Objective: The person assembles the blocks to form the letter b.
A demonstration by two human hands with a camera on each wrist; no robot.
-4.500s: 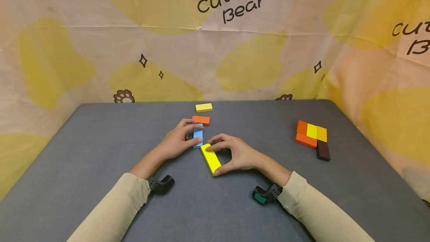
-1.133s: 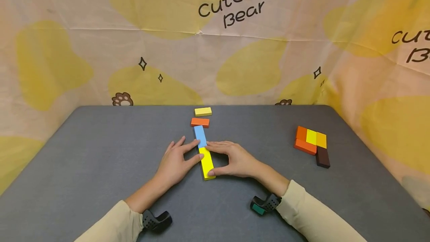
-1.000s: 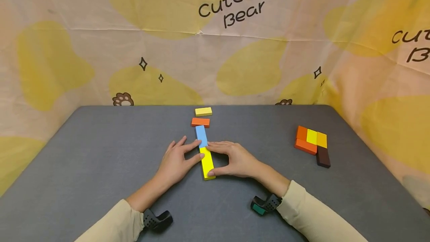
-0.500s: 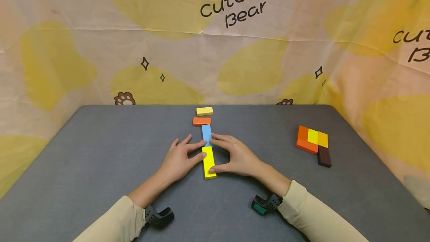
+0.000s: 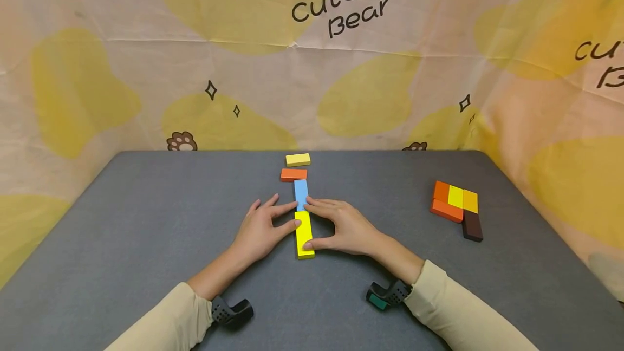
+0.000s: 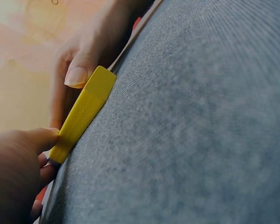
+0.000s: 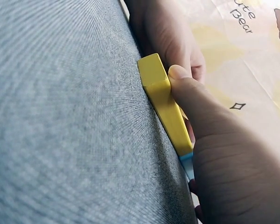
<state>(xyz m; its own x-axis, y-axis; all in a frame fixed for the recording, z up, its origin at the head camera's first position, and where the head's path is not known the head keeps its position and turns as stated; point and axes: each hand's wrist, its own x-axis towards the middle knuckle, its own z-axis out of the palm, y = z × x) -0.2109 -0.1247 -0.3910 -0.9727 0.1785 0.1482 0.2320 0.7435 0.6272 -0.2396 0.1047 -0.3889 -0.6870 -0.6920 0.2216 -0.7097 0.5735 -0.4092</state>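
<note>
In the head view a yellow block (image 5: 304, 240) and a blue block (image 5: 301, 195) lie end to end on the grey table, forming a nearly straight line. My left hand (image 5: 258, 232) is on their left side, its thumb against the yellow block and its index finger by the blue one near the joint. From the right, my right hand (image 5: 348, 229) touches the yellow block's near end with its thumb, while its fingertips meet the blue block's side. Both wrist views show the yellow block between the two thumbs; a sliver of the blue block (image 7: 187, 163) appears in the right one.
Past the blue block lie an orange block (image 5: 294, 175) and a pale yellow block (image 5: 298, 160), both crosswise. At right, a cluster holds orange blocks (image 5: 447, 210), two yellow ones (image 5: 455, 196) and a dark brown block (image 5: 472, 226). A printed cloth (image 5: 273, 80) hangs behind the table (image 5: 122, 221).
The yellow block, earlier slanted in my right hand, came into line with the blue one. Over the last second the blue block's far end swung right and the pair straightened slightly.
</note>
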